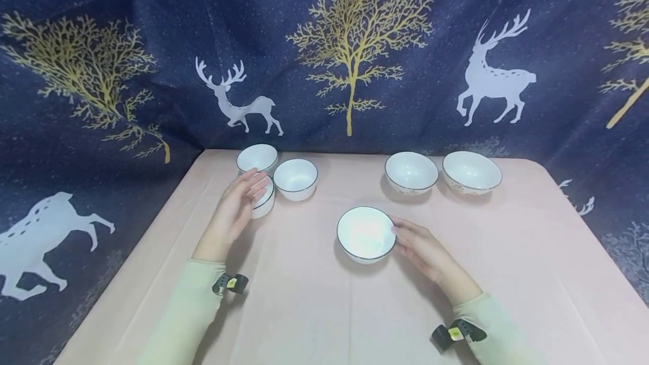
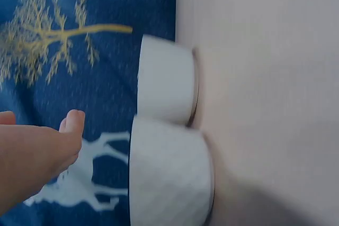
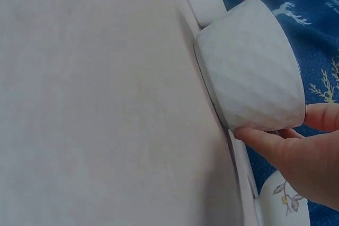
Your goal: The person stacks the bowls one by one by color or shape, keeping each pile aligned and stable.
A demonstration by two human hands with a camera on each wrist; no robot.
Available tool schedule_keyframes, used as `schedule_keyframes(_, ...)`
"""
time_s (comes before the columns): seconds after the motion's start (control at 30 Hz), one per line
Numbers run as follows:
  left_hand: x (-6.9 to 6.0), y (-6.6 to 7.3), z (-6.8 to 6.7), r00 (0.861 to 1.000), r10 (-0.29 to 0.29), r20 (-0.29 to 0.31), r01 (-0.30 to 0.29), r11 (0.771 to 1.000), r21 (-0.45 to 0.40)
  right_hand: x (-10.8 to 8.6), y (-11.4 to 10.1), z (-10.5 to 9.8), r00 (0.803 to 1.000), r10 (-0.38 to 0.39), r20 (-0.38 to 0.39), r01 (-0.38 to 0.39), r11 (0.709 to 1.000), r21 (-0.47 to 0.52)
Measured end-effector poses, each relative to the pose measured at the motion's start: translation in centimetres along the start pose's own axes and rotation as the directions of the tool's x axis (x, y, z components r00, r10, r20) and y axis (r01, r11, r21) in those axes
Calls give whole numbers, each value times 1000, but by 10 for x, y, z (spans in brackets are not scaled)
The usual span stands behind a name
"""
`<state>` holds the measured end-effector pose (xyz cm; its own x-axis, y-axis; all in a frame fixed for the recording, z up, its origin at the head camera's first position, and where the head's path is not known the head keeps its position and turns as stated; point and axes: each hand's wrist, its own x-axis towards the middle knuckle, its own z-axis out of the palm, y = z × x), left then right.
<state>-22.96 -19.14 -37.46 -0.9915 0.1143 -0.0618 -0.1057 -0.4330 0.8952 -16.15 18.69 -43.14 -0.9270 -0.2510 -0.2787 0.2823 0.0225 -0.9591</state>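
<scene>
A white bowl with a dark rim (image 1: 366, 234) is at the middle of the table; the right hand (image 1: 423, 249) grips its right side, thumb and fingers around the wall. In the right wrist view the fingers of the right hand (image 3: 302, 149) pinch the faceted bowl (image 3: 254, 67). The left hand (image 1: 235, 210) is raised above a small white bowl (image 1: 265, 200) at the left, its fingers extended and partly covering it. Two more small bowls stand beside it, one behind (image 1: 257, 157) and one to the right (image 1: 296, 179). The left wrist view shows the left hand (image 2: 39, 154) holding nothing.
Two wider white bowls with a printed pattern stand at the back right, one (image 1: 411, 173) left of the other (image 1: 471, 172). A pink cloth (image 1: 304, 297) covers the table. Behind it hangs a dark blue fabric (image 1: 405, 100) with deer and trees.
</scene>
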Motion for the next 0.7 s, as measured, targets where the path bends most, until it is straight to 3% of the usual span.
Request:
schedule_keyframes(0.3,0,22,-36,994,71,-85,-67,996,52,1,1,1,1000,8,-16,-8,1000,15)
schedule_keyframes(0.53,0,29,-58,991,48,-127,-40,997,68,2,1,0,1000,9,-16,-9,1000,17)
schedule_keyframes(0.7,2,27,-69,989,-5,-150,18,996,86,2,0,0,1000,5,-10,-5,1000,18)
